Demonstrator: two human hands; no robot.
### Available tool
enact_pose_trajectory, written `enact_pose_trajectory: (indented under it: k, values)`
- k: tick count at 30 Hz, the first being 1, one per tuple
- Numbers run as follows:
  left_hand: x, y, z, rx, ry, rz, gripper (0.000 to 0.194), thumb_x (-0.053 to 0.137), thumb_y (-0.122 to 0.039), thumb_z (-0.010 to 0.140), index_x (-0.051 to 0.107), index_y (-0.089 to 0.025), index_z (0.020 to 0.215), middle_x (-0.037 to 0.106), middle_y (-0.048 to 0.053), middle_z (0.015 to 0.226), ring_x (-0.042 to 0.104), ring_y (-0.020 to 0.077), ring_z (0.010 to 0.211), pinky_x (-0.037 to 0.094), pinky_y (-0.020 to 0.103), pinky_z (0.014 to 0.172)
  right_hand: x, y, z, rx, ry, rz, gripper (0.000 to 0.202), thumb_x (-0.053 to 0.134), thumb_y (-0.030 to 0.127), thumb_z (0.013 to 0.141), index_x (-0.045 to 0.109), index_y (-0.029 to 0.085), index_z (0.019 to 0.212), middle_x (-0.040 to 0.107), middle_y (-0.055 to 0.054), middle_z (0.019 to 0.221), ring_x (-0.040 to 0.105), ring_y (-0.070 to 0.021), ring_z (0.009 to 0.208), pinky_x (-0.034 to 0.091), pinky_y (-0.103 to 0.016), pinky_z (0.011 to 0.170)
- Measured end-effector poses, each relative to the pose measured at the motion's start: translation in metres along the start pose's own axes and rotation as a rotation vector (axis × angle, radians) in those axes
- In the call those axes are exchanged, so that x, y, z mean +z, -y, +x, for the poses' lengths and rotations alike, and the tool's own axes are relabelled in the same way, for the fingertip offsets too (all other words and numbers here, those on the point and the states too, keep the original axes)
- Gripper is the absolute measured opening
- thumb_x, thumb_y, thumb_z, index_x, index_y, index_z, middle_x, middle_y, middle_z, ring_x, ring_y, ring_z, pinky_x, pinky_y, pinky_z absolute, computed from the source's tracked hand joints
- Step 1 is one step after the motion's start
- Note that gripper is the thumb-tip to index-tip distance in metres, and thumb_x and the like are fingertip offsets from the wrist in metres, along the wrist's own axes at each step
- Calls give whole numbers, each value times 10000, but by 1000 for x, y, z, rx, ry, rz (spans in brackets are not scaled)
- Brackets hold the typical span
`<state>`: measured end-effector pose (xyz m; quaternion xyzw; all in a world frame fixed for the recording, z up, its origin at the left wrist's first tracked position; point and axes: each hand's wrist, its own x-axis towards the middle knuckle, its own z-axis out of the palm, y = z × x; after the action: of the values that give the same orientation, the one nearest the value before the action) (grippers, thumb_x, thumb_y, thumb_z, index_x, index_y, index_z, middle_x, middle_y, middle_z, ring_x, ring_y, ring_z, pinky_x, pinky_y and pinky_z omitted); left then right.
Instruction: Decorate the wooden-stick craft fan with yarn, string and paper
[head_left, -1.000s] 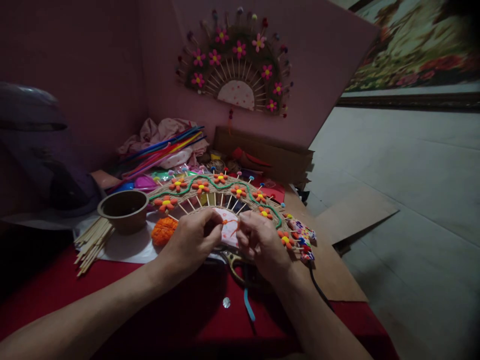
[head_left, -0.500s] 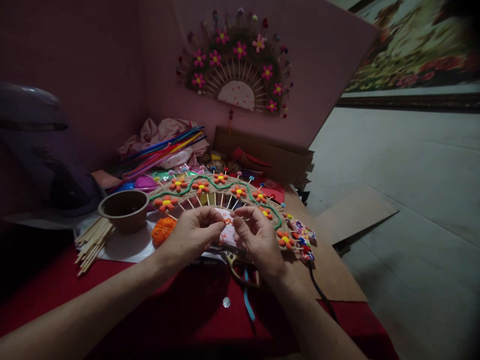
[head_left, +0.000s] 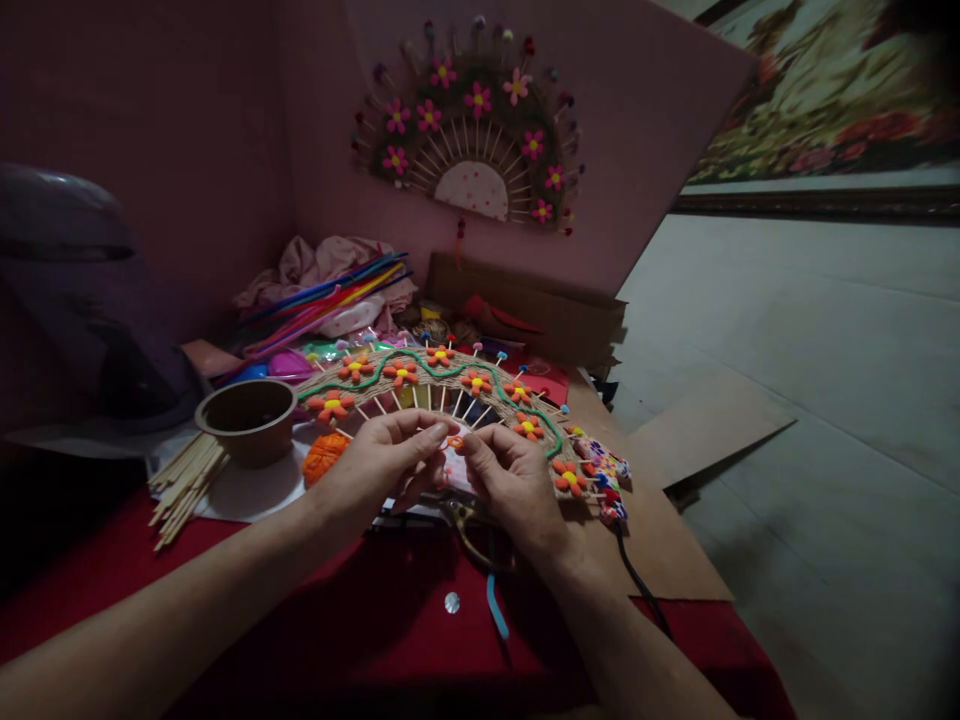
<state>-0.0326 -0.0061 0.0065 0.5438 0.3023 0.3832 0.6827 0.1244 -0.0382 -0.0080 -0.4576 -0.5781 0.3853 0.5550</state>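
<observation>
Between the fingertips of my left hand [head_left: 401,455] and my right hand [head_left: 510,480] is a small loop of orange yarn [head_left: 454,442]. Both hands are closed in a pinch on it. Just behind them lies a half-round fan [head_left: 480,382] wrapped in twine, with orange felt-like flowers, a wavy green cord and stick tips; my hands hide part of its pale spotted centre. An orange yarn ball [head_left: 324,459] rests left of my left hand. Under my right hand, scissors [head_left: 474,535] show in part, with a light-blue strip [head_left: 496,608] below them.
A brown pot [head_left: 247,420] and a bundle of wooden sticks [head_left: 184,490] stand at the left. Pipe cleaners [head_left: 330,300] lie behind on fabric. Cardboard [head_left: 667,550] covers the right side of the red cloth [head_left: 315,640]. A similar fan [head_left: 480,100] hangs on the wall.
My fingertips have drawn closer together around the orange loop, which looks smaller. The fingers of my left hand have shifted slightly right and down.
</observation>
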Motion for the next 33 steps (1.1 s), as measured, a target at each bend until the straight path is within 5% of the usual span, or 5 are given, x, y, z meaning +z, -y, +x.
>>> enact_pose_trajectory:
  k: [7,17,27,33]
  values:
    - [5,-5,-1,-10,-69,109,243,689,-319,725,633,-121,854,534,-36,488,348,23,341,197,133,334,1,1,-2,87,60,21,393,596,492,830,529,159,633,444,61,486,317,-35,390,226,-174,361]
    - [8,-6,-2,-51,-52,109,211,711,-299,701,582,-134,675,463,-57,425,294,19,333,144,148,339,0,1,1,121,29,47,442,601,541,805,474,180,582,401,76,410,272,-35,335,181,-177,323]
    - [1,2,2,-60,-11,73,135,649,-274,749,612,-144,738,463,-53,468,304,24,376,158,152,376,-3,3,3,135,-94,93,398,608,512,807,534,160,635,438,79,414,327,-29,314,208,-161,319]
    - [1,0,1,-83,-50,97,233,672,-326,732,552,-149,639,410,-66,425,259,27,358,130,172,372,-3,2,3,143,-98,83,410,616,533,790,537,162,634,445,77,417,333,-32,315,208,-168,319]
